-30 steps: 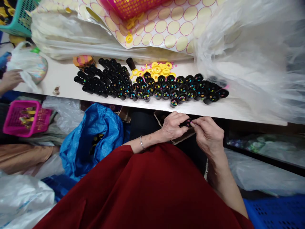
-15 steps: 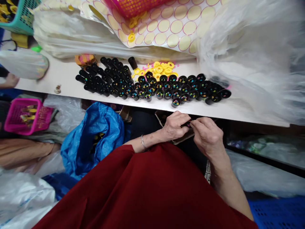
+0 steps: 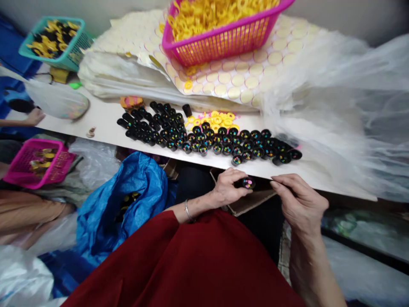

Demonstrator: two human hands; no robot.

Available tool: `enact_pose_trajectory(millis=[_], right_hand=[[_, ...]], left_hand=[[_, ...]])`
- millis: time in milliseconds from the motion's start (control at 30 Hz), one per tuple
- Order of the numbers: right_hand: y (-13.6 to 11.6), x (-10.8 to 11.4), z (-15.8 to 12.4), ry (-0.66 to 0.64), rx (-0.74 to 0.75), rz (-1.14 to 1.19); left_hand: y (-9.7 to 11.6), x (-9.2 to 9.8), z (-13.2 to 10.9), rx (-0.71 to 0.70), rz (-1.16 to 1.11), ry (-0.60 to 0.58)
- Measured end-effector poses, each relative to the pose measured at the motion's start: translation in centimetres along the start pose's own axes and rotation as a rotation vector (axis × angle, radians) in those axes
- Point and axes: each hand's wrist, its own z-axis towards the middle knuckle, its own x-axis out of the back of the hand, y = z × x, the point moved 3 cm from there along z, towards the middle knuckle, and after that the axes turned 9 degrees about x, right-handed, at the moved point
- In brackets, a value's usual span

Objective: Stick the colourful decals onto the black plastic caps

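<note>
My left hand is closed around a small black cup below the table's front edge. The cup's mouth faces me and shows pink and other coloured bits inside. My right hand is apart from it, to the right, with thumb and forefinger pinched; whatever lies between the tips is too small to make out. Beyond my hands, many similar black cups stand in a long cluster on the white table, several with coloured bits showing. Yellow rings and tiny pink pieces lie behind them.
A pink basket of yellow rings stands at the back on a dotted sheet. Clear plastic bags cover the right. At left are a teal basket, a blue bag, a pink basket and another person's hand.
My hands, together before, are now apart: the right has moved rightward while the left keeps the black cup, its mouth now visible. The view has tilted up, showing more of the back basket.
</note>
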Motion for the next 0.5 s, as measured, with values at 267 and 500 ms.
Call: enact_pose_trajectory(millis=[267, 500], right_hand=[[3.7, -3.1, 12.1, -0.327, 0.115, -0.167], [6.3, -13.1, 19.6, -0.863, 0.031, -0.471]], left_hand=[[-0.3, 5.2, 0.5, -0.164, 0.204, 0.294], [-1.9, 5.5, 1.5, -0.134, 0.31, 0.353]])
